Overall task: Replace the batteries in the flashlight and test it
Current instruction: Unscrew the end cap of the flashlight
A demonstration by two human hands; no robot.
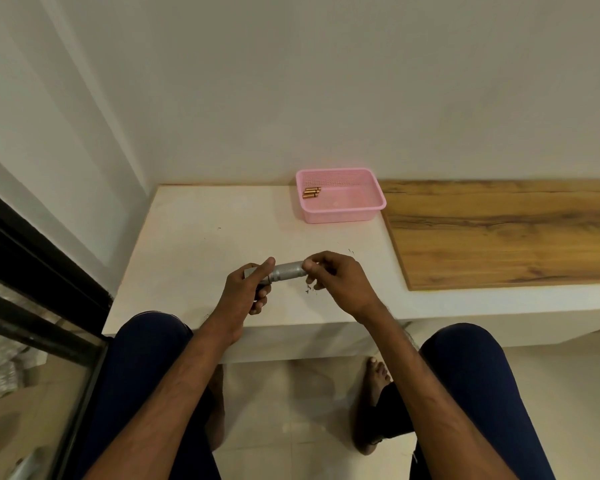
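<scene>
Flashlight [289,270] held level just above the counter [194,237], head end wrapped in the left hand [248,289], tail end pinched by fingers [310,268] of the right hand [336,278]. Probably working the tail cap; on or off, cannot tell. Batteries [311,192] lying in the pink basket [340,213], well apart at the back. Old or new, unclear. Swap seemingly unfinished, test still ahead.

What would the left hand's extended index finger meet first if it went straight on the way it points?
Probably the right hand gripping the flashlight: the left hand points its finger along the barrel toward it. Depth is unclear.
</scene>
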